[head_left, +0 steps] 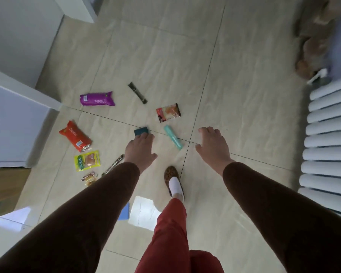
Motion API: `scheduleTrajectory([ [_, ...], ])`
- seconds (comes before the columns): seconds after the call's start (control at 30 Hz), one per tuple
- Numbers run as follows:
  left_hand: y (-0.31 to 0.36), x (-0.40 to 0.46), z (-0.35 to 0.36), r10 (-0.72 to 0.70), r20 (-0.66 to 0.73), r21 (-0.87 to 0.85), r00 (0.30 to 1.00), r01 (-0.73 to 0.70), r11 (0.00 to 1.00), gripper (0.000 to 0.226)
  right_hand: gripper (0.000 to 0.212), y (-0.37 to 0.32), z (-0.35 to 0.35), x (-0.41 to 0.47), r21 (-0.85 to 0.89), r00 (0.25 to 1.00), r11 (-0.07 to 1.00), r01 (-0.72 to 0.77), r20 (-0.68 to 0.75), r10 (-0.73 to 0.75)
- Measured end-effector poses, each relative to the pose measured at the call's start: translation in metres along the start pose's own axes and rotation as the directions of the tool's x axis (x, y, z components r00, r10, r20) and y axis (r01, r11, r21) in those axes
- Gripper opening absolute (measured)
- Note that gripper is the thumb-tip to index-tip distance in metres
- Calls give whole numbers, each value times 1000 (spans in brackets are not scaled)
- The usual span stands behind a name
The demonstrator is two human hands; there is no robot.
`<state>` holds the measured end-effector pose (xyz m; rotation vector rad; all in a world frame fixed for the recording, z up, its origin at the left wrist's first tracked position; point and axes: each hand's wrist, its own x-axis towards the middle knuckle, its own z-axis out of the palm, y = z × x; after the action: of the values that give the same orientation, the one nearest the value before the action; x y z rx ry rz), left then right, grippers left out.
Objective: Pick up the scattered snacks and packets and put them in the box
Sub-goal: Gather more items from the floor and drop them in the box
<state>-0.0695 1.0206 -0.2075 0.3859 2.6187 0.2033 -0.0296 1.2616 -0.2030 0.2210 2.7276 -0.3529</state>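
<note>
Snacks underfoot — both hands outstretched, palms down, fingers relaxed

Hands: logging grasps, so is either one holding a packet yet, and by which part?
Nothing is held. The left hand reaches over the dark teal packet; the right hand is open, empty.

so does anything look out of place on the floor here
Yes: snack packets lie scattered flat across the tiled floor at odd angles, among them a purple packet, a red packet, a yellow packet and a teal stick. None looks torn or spilled. Both hands, left hand and right hand, hold nothing.
</note>
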Motion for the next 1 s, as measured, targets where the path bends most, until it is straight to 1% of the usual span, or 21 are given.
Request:
scheduleTrajectory([
  [0.13, -17, 63, 16, -93, 15, -43, 996, 93, 995, 50, 51, 5, 20, 83, -37, 994, 995, 94, 58, -92],
  [0.33, -43, 136, 57, -210, 44, -51, 977, 212, 976, 64, 52, 11, 66, 200, -74, 969, 974, 214, 138, -202],
  [0.47, -55, 179, 95, -292, 97, -36, 952, 296, 954, 66, 50, 15, 110, 275, -120, 934, 937, 329, 191, -303],
  [0.57, -61, 213, 130, -323, 138, -38, 936, 331, 943, 63, 48, 19, 144, 328, -153, 894, 898, 413, 258, -367],
  [0.67, -57, 244, 169, -319, 161, -83, 934, 335, 939, 65, 44, 22, 171, 377, -146, 867, 876, 460, 286, -407],
  [0.73, -49, 262, 198, -267, 153, -59, 951, 279, 959, 66, 45, 23, 191, 405, -145, 854, 866, 479, 304, -422],
  [0.87, -32, 295, 270, -59, 111, 36, 992, 56, 998, 65, 45, 27, 242, 451, -143, 858, 876, 461, 324, -399],
  [0.93, -30, 308, 304, 84, 107, 99, 991, -94, 991, 58, 47, 30, 267, 466, -155, 860, 873, 463, 315, -401],
  [1.0, -31, 322, 333, 194, 114, 169, 974, -211, 963, 53, 53, 32, 295, 481, -175, 856, 859, 480, 309, -415],
])
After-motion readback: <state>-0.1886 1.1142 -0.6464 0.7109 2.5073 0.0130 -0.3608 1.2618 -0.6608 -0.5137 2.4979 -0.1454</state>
